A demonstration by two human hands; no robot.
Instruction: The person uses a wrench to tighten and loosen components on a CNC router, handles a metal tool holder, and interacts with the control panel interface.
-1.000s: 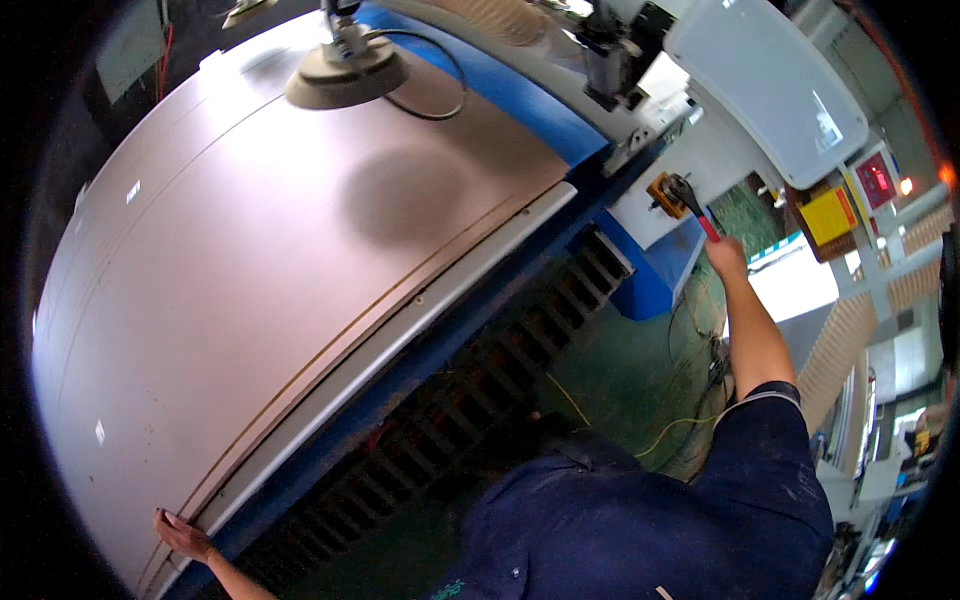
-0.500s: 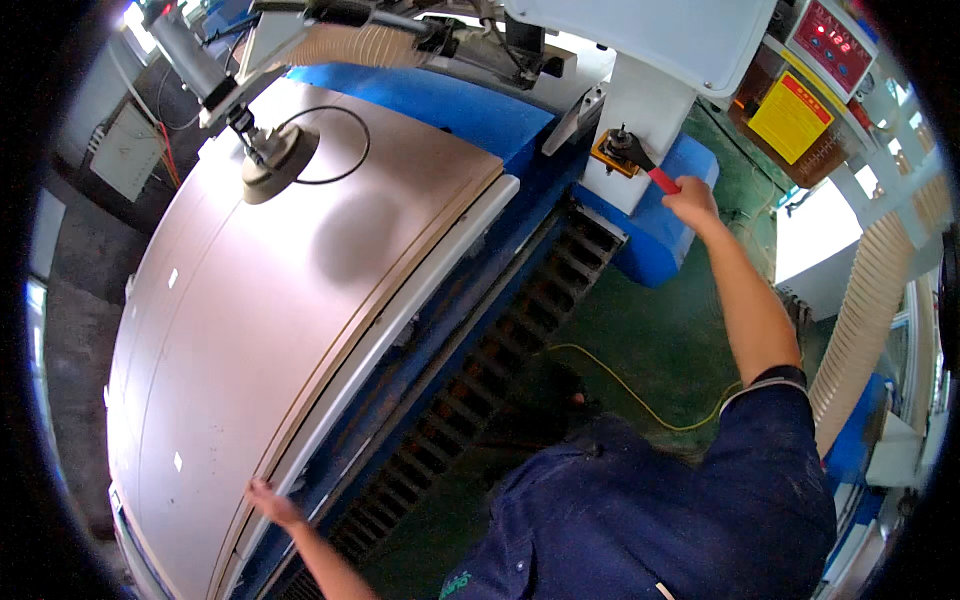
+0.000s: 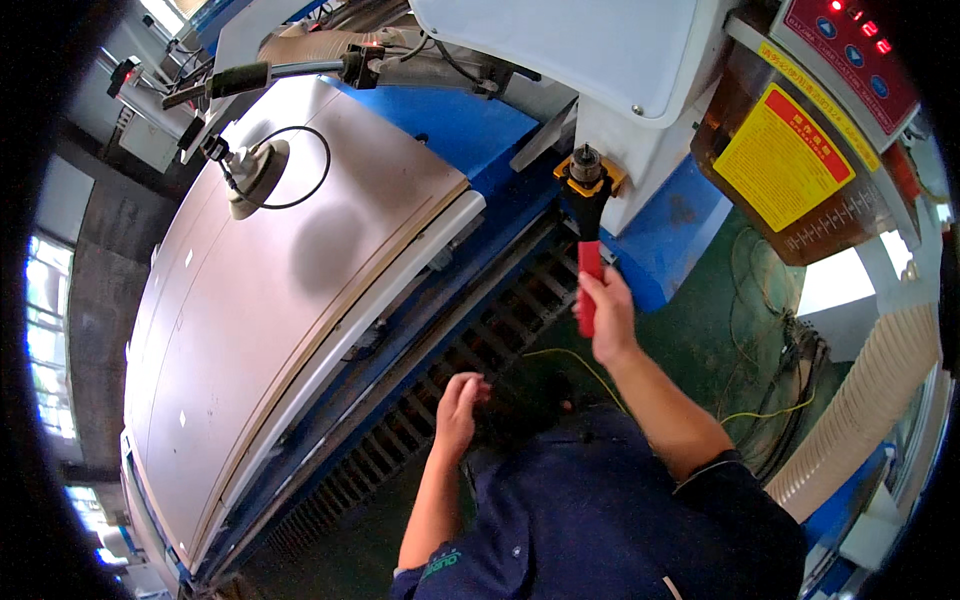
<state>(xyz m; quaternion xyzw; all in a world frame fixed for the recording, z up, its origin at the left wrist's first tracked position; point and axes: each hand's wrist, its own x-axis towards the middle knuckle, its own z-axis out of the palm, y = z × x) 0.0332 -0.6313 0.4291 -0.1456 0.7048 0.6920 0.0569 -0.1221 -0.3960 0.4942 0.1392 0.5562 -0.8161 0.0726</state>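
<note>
My right hand point(image 3: 610, 308) is closed around the red handle of a wrench point(image 3: 590, 285). The wrench's black head reaches up to a metal tool holder point(image 3: 585, 166), which stands upright in a yellow fixture point(image 3: 612, 182) on the white machine stand. How the jaw sits on the holder is partly hidden. My left hand point(image 3: 459, 412) hangs in the air above the dark slatted rail, its fingers curled in and nothing visible in them. To its left, and not touched by it, lies the large pale panel point(image 3: 290, 330) on the machine bed.
A suction-cup lamp-like disc point(image 3: 258, 182) on an arm hangs over the panel. The slatted rail point(image 3: 420, 410) runs along the bed's near side. At right are a brown tank point(image 3: 720, 150) with a yellow label, a red control display point(image 3: 850, 50), a ribbed hose point(image 3: 860, 400) and floor cables.
My left hand has left the panel's edge and moved right, over the rail. My right hand has swung the wrench handle toward me and left. The view has shifted closer to the fixture.
</note>
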